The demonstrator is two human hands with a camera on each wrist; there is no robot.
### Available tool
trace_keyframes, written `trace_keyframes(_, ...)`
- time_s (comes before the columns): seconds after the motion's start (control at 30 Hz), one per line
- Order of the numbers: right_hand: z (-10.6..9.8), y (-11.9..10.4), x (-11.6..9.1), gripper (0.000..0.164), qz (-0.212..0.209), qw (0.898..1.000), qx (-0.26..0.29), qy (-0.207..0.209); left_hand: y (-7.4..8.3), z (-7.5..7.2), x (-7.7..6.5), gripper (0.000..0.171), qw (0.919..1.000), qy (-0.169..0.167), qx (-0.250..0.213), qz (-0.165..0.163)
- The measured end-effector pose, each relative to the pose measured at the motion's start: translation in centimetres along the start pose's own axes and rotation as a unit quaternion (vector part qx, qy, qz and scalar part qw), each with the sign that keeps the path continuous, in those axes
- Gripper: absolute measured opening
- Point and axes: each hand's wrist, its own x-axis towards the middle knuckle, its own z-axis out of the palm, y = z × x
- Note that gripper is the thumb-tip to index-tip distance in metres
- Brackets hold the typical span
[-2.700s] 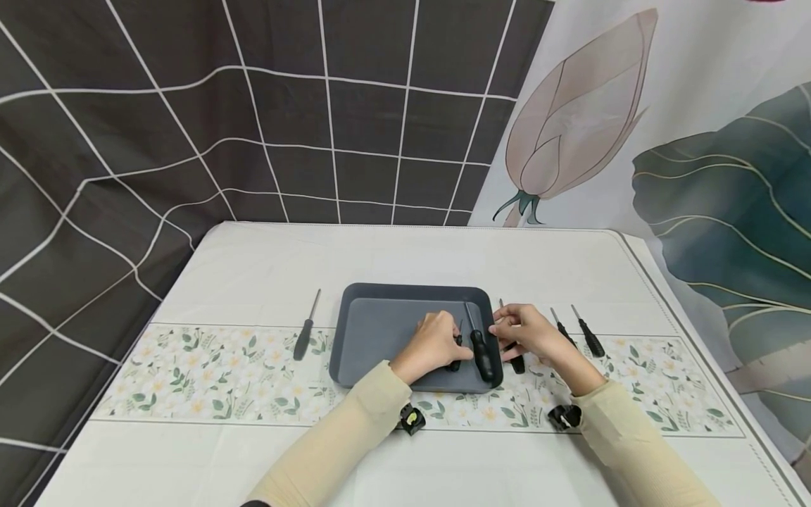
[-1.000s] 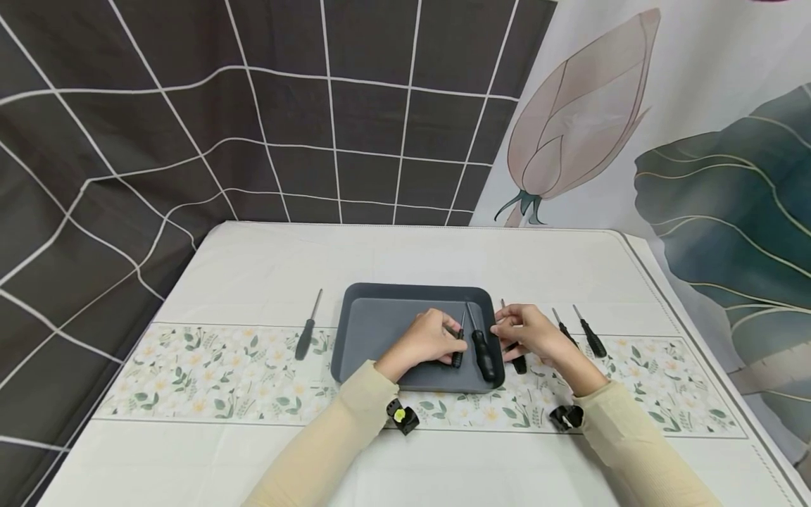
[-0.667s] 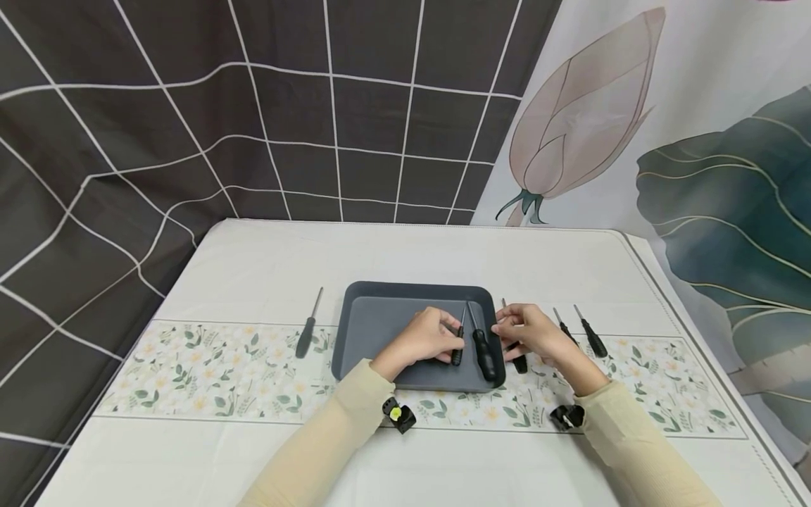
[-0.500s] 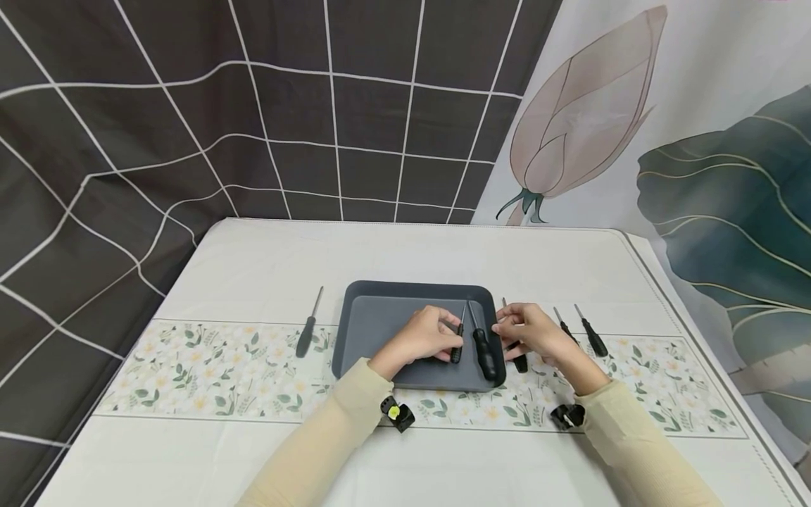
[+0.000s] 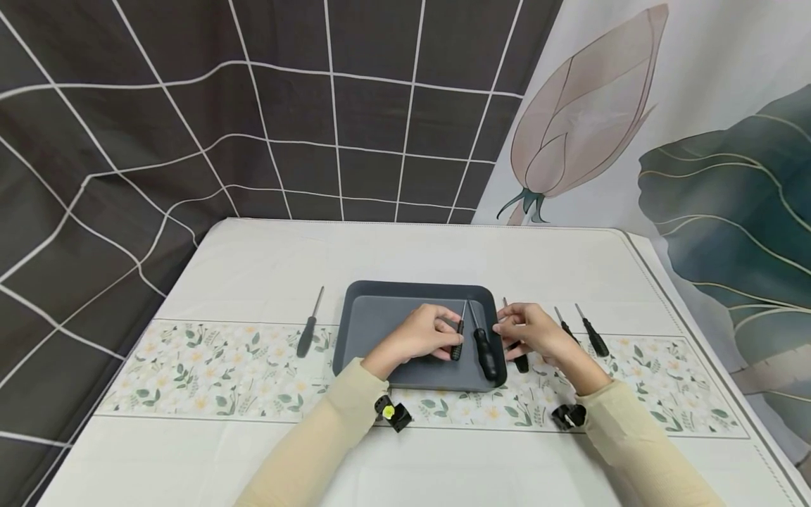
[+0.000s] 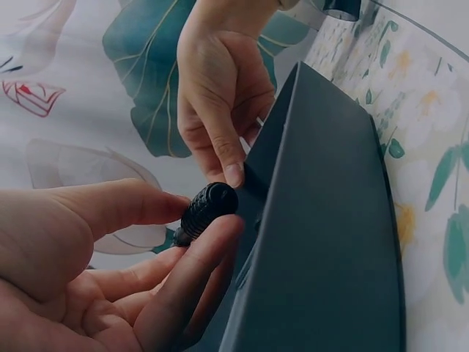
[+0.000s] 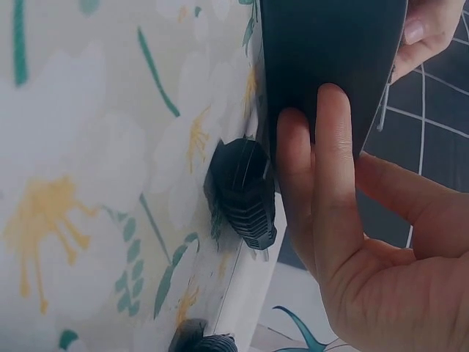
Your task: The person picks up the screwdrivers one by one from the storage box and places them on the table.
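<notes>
My left hand (image 5: 424,334) pinches a small screwdriver (image 5: 457,343) by its black ridged handle, over the right part of the grey tray (image 5: 380,384). Its shaft points away from me. In the left wrist view, thumb and fingers sit on either side of the handle (image 6: 209,209). Beside it in the tray lies a larger black-handled screwdriver (image 5: 485,358). My right hand (image 5: 529,331) grips the tray's right wall, with fingers along the outside and the thumb over the rim. Just below those fingers, another screwdriver (image 7: 245,191) lies on the table, partly covered in the head view.
Two more black screwdrivers, one partly hidden by my right hand (image 5: 564,325) and one in full view (image 5: 594,341), lie to the right. A grey-handled screwdriver (image 5: 307,336) lies left of the tray. The white tablecloth (image 5: 209,458) has a floral band; curtains hang behind.
My left hand has shifted slightly left and away from me, with the small screwdriver; more of its handle and shaft now shows. My right hand stays at the tray wall.
</notes>
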Motion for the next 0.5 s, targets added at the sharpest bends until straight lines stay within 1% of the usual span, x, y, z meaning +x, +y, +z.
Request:
trace_keyframes(0.2,0.01,0.02,-0.03,0.038,0.000,1.000,0.001,-0.001,0.08,-0.39,-0.34,0.042,0.9999,-0.006,-0.010,0.001)
trace_keyframes(0.5,-0.08,0.07,-0.09,0.039,-0.005,1.000,-0.004,-0.003,0.11,-0.92,-0.68,0.042,0.9999,0.003,-0.013,-0.002)
